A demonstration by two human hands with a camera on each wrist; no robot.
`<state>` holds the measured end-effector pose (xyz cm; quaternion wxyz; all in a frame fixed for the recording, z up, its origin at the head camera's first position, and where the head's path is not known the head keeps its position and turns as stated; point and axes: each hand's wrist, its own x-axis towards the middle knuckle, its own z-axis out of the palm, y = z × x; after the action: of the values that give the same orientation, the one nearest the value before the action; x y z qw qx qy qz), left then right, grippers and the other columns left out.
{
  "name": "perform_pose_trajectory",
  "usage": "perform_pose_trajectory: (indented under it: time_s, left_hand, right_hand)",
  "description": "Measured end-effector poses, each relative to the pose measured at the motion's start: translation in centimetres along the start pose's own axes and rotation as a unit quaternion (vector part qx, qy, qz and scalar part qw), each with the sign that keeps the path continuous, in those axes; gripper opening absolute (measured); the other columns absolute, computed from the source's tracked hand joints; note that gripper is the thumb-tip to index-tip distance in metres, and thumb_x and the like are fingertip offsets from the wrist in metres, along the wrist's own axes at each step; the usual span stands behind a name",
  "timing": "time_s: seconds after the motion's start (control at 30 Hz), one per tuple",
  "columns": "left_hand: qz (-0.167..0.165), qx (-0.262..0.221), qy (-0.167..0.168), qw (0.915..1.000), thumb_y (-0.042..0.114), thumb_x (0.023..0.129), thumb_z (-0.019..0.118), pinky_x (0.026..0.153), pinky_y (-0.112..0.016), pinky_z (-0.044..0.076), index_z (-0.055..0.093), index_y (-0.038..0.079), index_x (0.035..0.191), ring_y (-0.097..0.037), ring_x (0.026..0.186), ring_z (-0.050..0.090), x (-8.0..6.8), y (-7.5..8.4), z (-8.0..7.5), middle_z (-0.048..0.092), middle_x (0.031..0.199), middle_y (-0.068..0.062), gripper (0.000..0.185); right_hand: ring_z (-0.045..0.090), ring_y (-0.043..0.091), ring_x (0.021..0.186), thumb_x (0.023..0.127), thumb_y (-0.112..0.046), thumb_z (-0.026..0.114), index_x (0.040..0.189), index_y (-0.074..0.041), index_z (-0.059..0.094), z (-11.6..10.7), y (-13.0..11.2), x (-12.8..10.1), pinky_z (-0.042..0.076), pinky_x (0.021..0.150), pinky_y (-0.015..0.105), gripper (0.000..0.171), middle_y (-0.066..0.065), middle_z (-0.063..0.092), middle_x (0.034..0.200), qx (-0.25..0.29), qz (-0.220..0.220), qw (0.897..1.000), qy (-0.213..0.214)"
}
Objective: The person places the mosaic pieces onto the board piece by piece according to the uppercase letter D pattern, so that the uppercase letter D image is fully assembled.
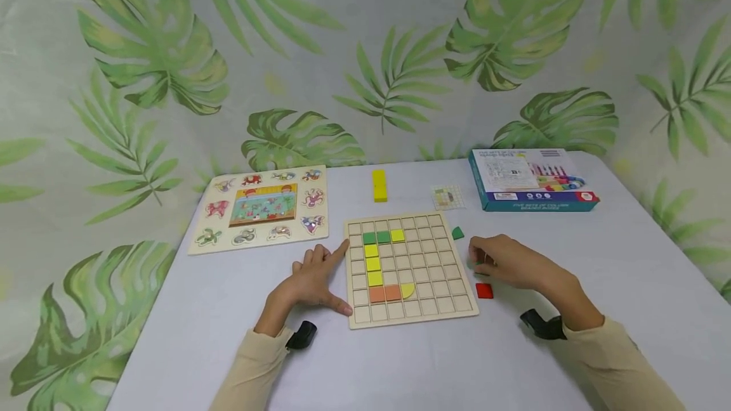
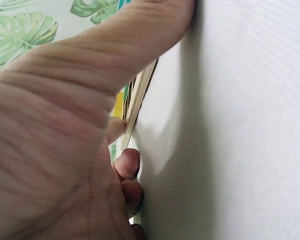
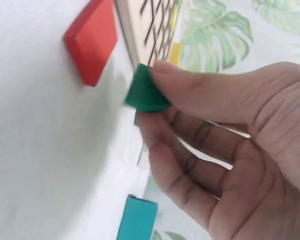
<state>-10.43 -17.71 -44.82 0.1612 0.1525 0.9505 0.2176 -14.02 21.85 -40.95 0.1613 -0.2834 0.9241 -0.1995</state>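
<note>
Your right hand (image 1: 505, 263) pinches a green tile (image 3: 146, 92) between thumb and fingers, just off the grid board's (image 1: 434, 271) right edge, low over the table (image 1: 628, 259). Your left hand (image 1: 311, 281) lies flat, fingers spread straight, against the board's left edge. A red tile (image 1: 484, 291) lies beside your right hand; another green piece (image 1: 457, 233) sits near the board's upper right corner.

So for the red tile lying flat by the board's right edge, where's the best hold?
Probably pinch the red tile by two opposite side edges, coming from above: it lies flat on the table, so only its thin sides offer purchase, and it sits clear of the board.
</note>
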Motion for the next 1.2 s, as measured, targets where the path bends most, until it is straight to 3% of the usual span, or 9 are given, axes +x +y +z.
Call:
perform_pose_trajectory:
  time_s: [0.2,0.53,0.9,1.2]
  left_hand:
    - [-0.004,-0.007,-0.001,1.0,0.051,0.055,0.096,0.071,-0.037,0.02,0.018,0.022,0.162,-0.023,0.095,0.03,0.2,-0.4,0.5,0.035,0.106,-0.005,0.135]
    - [0.0,-0.011,-0.001,0.9999,0.052,0.056,0.095,0.071,-0.036,0.02,0.02,0.019,0.162,-0.022,0.095,0.03,0.0,0.0,0.3,0.035,0.105,-0.004,0.133]
    - [0.006,-0.007,0.013,0.9999,0.051,0.055,0.096,0.07,-0.036,0.019,0.018,0.021,0.162,-0.023,0.092,0.027,0.4,-0.5,0.9,0.032,0.102,-0.002,0.136]
    - [0.006,0.008,0.015,0.9998,0.056,0.054,0.094,0.071,-0.037,0.019,0.015,0.025,0.162,-0.022,0.095,0.029,0.9,-1.4,1.3,0.034,0.105,-0.003,0.137]
  right_hand:
    - [0.053,0.01,0.084,0.093,-0.001,0.065,0.11,-0.013,0.075,0.1,-1.0,0.0,0.049,0.077,0.028,0.023,-0.004,0.063,0.097,-0.016,-0.039,0.999,0.021]
    - [0.06,0.01,0.087,0.092,-0.004,0.069,0.101,-0.011,0.074,0.0,-2.3,1.8,0.054,0.083,0.033,0.013,-0.002,0.07,0.096,-0.003,-0.077,0.996,0.047]
    - [0.061,0.009,0.08,0.092,-0.009,0.071,0.094,-0.012,0.067,0.1,-4.0,3.9,0.052,0.072,0.026,0.005,-0.003,0.069,0.089,0.044,-0.079,0.995,0.045]
    - [0.06,0.009,0.083,0.094,-0.004,0.068,0.097,-0.013,0.068,1.3,-4.5,4.7,0.053,0.077,0.025,0.009,0.0,0.07,0.094,0.065,-0.1,0.993,0.009]
